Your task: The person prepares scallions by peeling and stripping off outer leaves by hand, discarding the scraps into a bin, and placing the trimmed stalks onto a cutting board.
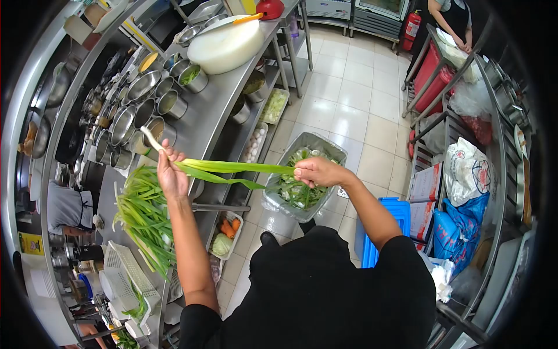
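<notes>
A long leek point(232, 167) is stretched across in front of me. My left hand point(173, 174) is closed around its pale lower stalk, and the white root end pokes out past the fingers over the counter. Its green leaves are pinched in my right hand point(319, 173), above a grey plastic bin point(343, 152). One leaf sags below the others between my hands. Inside the bin lie green and whitish leaf trimmings point(299, 189), partly hidden by my right hand. A heap of leeks point(145, 212) rests on the steel counter beside my left forearm.
Metal pots point(172, 104) crowd the counter, with a thick round white board point(225, 47) beyond them. A white plastic basket point(125, 273) sits nearer. Below are trays of eggs point(254, 145) and carrots point(231, 227). At right stand a blue crate point(395, 215) and racks; another person point(456, 26) works far right.
</notes>
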`<state>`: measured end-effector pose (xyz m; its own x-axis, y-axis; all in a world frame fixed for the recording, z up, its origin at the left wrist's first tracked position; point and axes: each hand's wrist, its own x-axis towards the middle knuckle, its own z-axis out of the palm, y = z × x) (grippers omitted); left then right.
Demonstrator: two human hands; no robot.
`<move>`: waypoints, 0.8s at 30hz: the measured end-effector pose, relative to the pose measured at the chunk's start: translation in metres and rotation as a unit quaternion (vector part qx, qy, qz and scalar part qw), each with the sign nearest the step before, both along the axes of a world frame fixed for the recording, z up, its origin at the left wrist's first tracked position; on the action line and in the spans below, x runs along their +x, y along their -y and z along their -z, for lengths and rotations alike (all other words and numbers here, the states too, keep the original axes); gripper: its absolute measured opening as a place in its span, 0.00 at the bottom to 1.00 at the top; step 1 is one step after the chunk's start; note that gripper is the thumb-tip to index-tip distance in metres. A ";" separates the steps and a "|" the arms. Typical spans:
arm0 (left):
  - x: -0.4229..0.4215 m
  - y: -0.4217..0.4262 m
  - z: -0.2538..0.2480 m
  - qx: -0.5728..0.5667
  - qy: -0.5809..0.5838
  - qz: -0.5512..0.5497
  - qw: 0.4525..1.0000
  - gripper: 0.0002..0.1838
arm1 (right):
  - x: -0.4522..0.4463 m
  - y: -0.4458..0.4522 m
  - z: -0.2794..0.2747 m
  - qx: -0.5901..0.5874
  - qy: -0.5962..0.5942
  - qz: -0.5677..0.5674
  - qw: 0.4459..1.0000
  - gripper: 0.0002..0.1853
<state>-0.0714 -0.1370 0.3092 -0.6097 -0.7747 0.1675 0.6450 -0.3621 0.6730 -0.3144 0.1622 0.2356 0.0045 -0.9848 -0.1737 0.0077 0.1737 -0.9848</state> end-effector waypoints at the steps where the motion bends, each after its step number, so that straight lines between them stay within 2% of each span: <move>1: 0.003 0.001 -0.005 0.011 -0.016 -0.001 1.000 0.16 | -0.004 -0.002 0.000 0.014 -0.010 0.005 1.000 0.16; 6: 0.007 -0.006 -0.009 0.007 0.009 -0.016 1.000 0.16 | -0.009 -0.006 0.004 0.002 0.020 -0.011 1.000 0.15; 9: 0.006 -0.008 -0.006 0.017 -0.041 0.016 0.999 0.18 | -0.013 -0.002 0.008 -0.022 0.014 -0.061 0.998 0.15; 11: -0.003 -0.022 -0.013 0.017 -0.096 0.075 0.992 0.18 | -0.012 0.004 0.014 -0.037 -0.001 -0.099 0.994 0.15; 13: -0.009 -0.034 -0.020 0.046 -0.074 0.045 0.995 0.17 | -0.006 0.013 0.022 -0.046 0.064 -0.092 0.993 0.18; 17: -0.016 -0.042 -0.023 0.047 -0.098 0.099 0.989 0.18 | -0.015 0.030 0.022 0.012 0.113 -0.124 0.986 0.19; 19: -0.018 -0.044 -0.025 0.045 -0.102 0.105 0.988 0.18 | -0.023 0.035 0.035 0.027 -0.022 -0.131 0.991 0.24; 20: -0.020 -0.046 -0.026 0.039 -0.089 0.091 0.991 0.18 | -0.028 0.035 0.037 0.026 -0.023 -0.134 0.990 0.24; 22: -0.023 -0.047 -0.025 0.034 -0.075 0.076 0.994 0.18 | -0.032 0.032 0.036 0.021 -0.301 -0.083 0.950 0.26; 23: -0.026 -0.047 -0.023 0.029 -0.070 0.080 0.994 0.18 | -0.030 0.033 0.033 0.022 -0.300 -0.085 0.950 0.26; 24: -0.029 -0.048 -0.021 0.025 -0.065 0.086 0.994 0.18 | -0.028 0.034 0.030 -0.063 -0.298 -0.046 0.951 0.25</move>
